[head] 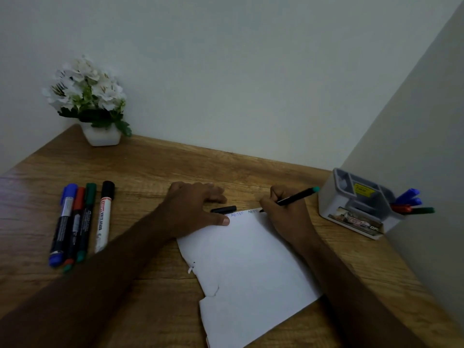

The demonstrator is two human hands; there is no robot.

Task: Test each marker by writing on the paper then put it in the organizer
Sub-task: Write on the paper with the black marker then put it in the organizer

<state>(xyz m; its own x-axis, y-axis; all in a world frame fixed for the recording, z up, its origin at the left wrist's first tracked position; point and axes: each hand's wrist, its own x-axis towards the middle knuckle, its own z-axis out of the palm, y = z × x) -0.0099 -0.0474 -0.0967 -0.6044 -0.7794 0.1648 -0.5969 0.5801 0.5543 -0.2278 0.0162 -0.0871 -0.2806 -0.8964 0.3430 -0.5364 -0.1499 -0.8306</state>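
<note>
Steadiness matters most in this step: the paper [247,262] should stay pinned flat while the tip draws a short, light line, enough to show whether ink flows. The right hand [285,209] has its fingers closed around a slim black marker [293,198] with a teal end, the tip touching the sheet's far edge just beside small blue letters already written there. The left hand [193,205] lies palm down with fingers spread loosely, gripping nothing, its thumb pressing the paper's far left corner. Both forearms reach in from the near edge of the wooden desk [155,167]. A black cap [223,209] lies just beyond the sheet, between the hands (probably this marker's, to be refitted before storing). The organizer [351,204] stands to the right, several markers already in it; four more markers [80,222] lie untested at the left.
</note>
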